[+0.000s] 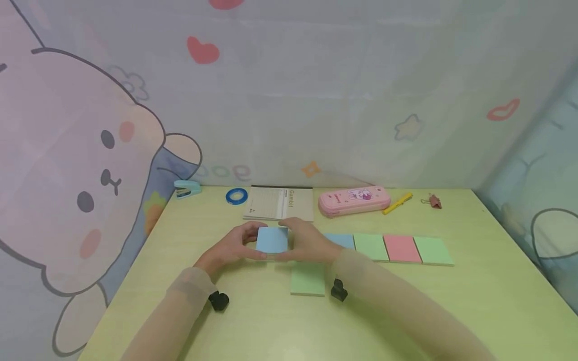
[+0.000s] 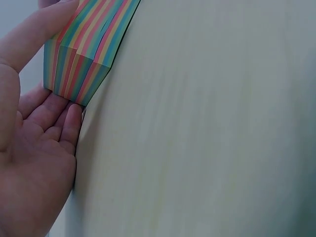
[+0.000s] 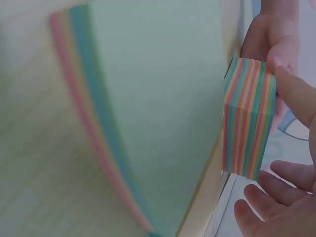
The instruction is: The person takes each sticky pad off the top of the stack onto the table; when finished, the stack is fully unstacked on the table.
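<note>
A thick block of stacked sticky note pads, pale blue on top with striped multicoloured sides, stands between both hands. My left hand holds its left side, thumb along the near side and curled fingers at the far side. My right hand spans the right side, thumb at the near edge and fingers around the far corner; in the right wrist view a gap separates palm and block. Just in front of the right hand lies a green sticky note pad. In the left wrist view the striped block hides the right hand.
Right of the hands runs a row of pads: blue, green, pink and green. Behind are a stapler, blue tape roll, notebook, pink pencil case, yellow pen and binder clip.
</note>
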{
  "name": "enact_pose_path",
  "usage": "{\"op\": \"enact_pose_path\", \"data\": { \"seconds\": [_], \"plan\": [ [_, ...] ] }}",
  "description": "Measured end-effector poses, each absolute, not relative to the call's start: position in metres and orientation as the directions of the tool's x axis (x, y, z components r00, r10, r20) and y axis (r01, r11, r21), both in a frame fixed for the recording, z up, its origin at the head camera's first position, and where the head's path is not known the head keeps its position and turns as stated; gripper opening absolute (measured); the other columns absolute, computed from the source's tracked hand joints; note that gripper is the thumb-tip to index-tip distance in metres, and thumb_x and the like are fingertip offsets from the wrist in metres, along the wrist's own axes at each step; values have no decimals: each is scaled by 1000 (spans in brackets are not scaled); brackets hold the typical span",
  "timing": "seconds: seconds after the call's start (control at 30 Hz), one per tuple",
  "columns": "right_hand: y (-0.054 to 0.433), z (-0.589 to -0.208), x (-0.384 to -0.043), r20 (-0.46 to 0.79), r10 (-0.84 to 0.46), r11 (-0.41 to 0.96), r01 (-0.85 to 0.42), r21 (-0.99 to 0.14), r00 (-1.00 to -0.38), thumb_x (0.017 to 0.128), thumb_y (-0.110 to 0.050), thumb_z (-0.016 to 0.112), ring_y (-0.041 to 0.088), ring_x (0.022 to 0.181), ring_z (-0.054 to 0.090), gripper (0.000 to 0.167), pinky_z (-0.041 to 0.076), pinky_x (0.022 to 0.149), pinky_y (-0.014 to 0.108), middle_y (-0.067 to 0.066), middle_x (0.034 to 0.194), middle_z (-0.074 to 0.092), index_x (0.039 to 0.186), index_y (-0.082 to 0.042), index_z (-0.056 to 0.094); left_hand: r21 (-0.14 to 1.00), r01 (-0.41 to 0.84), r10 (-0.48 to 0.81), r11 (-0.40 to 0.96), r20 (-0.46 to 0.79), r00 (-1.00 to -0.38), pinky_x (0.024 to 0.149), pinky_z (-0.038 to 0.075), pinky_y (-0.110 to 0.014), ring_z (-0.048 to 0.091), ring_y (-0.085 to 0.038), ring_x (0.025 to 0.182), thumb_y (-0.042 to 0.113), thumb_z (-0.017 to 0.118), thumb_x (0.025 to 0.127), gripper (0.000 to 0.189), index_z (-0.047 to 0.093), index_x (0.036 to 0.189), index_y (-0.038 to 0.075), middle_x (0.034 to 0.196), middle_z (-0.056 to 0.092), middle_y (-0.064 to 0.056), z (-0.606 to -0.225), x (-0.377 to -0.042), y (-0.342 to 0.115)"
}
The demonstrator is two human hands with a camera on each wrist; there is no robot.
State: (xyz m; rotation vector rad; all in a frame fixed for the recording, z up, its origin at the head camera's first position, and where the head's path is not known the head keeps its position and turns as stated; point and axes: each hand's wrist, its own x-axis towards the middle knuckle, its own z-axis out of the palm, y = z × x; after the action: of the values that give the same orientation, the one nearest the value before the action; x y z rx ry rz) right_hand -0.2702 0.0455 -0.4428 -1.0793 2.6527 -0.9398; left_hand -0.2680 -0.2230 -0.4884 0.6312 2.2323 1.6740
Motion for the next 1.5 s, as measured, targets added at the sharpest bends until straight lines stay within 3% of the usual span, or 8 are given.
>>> {"op": "enact_pose_path", "data": {
  "seconds": [0.2,0.5,0.77,0.97,1.5],
  "plan": [
    [36,-453,-275,102,-677,557,-597,-577,-729,86,-38,89,26,122,59,84,52,103,41,14,141,61,149,2,51,953,181,511,244,33,-859,118,39,-52,56,-37,132,6,85,88,73,46,148,-4,145,57,-21,-492,-267,-219],
    [37,-456,-277,97,-681,569,-608,-554,-726,85,-37,89,28,128,57,84,50,107,43,15,146,59,150,0,50,951,163,497,261,12,-867,120,35,-57,52,-40,136,4,86,87,76,44,151,-3,148,55,-21,-489,-265,-217],
    [47,-460,-276,148,-633,578,-591,-563,-760,84,-39,90,24,121,58,85,50,105,40,13,140,60,149,-1,52,941,160,482,299,-4,-876,121,33,-57,48,-43,141,8,87,86,81,42,153,-5,154,49,-23,-489,-263,-218],
    [74,-447,-266,197,-595,566,-580,-585,-779,81,-38,92,25,124,59,82,49,108,44,9,140,62,146,-4,56,938,150,472,312,-16,-882,121,34,-56,47,-43,142,9,88,85,84,43,155,-1,154,50,-21,-488,-261,-218],
    [177,-454,-232,185,-548,635,-550,-543,-816,78,-37,94,28,120,56,75,53,96,47,8,140,63,140,-10,62,943,124,454,309,-32,-890,120,36,-56,49,-41,141,9,90,83,86,43,155,1,149,55,-19,-488,-264,-220]
  ]
}}
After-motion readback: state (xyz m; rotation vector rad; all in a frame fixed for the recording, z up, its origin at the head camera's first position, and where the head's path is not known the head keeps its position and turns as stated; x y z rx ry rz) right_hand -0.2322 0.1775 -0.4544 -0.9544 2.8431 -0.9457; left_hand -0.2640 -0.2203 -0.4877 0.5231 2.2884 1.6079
